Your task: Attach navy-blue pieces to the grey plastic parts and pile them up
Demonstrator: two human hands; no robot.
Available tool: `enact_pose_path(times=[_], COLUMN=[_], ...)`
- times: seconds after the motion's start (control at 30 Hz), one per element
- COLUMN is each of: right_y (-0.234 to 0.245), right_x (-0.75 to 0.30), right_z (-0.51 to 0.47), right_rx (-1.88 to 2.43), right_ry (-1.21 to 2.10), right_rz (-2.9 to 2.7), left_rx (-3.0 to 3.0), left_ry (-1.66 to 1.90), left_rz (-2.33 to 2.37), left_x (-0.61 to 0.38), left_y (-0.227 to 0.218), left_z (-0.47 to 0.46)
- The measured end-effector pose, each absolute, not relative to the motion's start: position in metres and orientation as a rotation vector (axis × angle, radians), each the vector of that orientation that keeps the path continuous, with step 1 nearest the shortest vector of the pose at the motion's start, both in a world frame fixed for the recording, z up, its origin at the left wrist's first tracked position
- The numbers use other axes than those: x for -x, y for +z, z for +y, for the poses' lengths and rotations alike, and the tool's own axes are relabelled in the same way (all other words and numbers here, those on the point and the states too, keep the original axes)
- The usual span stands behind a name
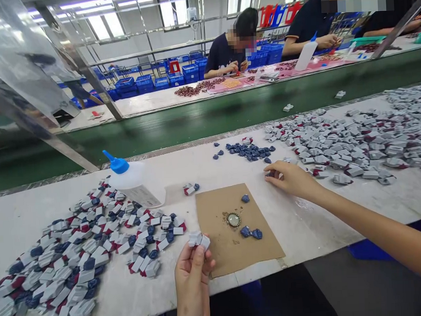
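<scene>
My left hand (192,278) is low at the table's front edge, its fingers pinched round a small grey block part (198,239) held over the left edge of a brown card sheet (220,250). My right hand (292,178) reaches out to the right of the card, fingers curled down on a small blue piece (269,174) on the table. On the card lie a round blob of glue (234,219) and three blue pieces (251,232).
A glue bottle with a blue cap (133,181) lies on its side left of the card. Grey-and-blue assembled parts (79,255) spread at left, bare grey parts (351,144) at right, loose blue pieces (250,151) behind. Beyond a green conveyor (195,121), other people work.
</scene>
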State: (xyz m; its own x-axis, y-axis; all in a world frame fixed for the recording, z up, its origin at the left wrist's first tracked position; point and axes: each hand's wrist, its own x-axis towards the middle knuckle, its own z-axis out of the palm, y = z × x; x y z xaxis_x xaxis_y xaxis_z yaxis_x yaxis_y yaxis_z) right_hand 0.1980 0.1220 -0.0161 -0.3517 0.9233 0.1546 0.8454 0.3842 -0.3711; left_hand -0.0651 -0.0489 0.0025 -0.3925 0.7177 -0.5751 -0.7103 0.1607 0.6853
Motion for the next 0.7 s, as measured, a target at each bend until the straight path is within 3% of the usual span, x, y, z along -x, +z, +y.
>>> enact_pose_path(times=[0.17, 0.43, 0.7], right_y=[-0.011, -0.015, 0.020], right_x=[-0.189, -0.195, -0.154], right_z=[0.112, 0.099, 0.051], right_rx=[1.471, 1.373, 1.118], right_ry=[0.566, 0.309, 0.474], right_rz=[-2.265, -2.459, -2.455], left_rx=[-0.062, -0.080, -0.145], left_ry=[1.525, 1.546, 1.429], left_rz=[1.226, 1.175, 1.088], left_x=[0.064, 0.058, 0.060], left_y=[0.001, 0.003, -0.002], left_z=[-0.053, -0.057, -0.063])
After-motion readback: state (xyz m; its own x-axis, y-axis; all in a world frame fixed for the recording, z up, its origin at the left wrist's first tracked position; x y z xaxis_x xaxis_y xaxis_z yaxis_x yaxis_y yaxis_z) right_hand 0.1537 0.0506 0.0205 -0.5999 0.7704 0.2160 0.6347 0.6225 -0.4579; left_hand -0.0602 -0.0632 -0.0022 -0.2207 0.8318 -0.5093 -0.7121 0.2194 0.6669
